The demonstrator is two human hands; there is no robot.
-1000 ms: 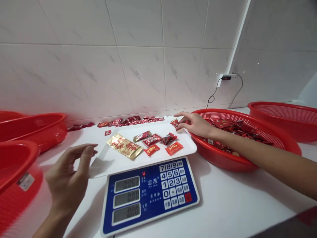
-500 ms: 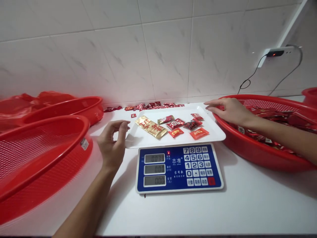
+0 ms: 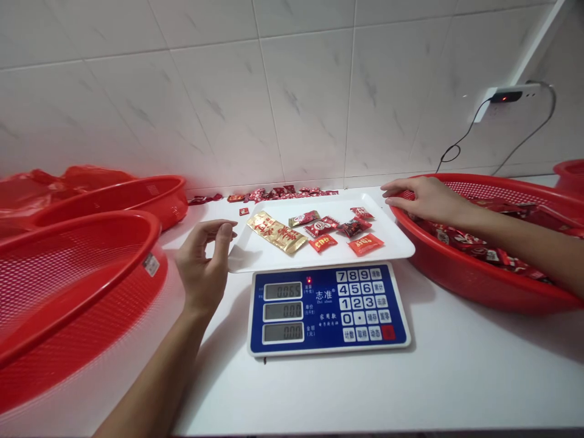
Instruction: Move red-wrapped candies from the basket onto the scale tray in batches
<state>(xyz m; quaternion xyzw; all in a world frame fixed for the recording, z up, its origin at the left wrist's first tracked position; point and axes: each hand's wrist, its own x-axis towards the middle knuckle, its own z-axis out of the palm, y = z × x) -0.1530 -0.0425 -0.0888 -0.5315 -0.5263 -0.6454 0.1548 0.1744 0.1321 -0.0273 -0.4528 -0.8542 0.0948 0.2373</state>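
Note:
A white tray point(image 3: 237, 258) lies on top of a blue and white digital scale point(image 3: 323, 310). On it are a long gold packet point(image 3: 277, 232) and several small wrapped candies point(image 3: 322, 227), mostly red. My left hand point(image 3: 205, 261) is beside the tray's left edge, fingers loosely curved with a gap to the thumb and nothing visible in them. Over the near-left rim of a red basket point(image 3: 456, 286), my right hand point(image 3: 431, 199) is stretched out, its fingertips close to the tray's far right corner. That hand is open and holds nothing I can see.
Red-wrapped candies fill part of the right basket. Two red baskets point(image 3: 150, 228) stand at the left, with red plastic bags point(image 3: 95, 176) behind. More candies point(image 3: 287, 193) lie along the tiled wall. A socket with cables point(image 3: 506, 97) is at the upper right.
The scale's top display has dropped slightly and now reads 0.065. Both hands keep nearly the same places. The candies on the tray have not moved on it.

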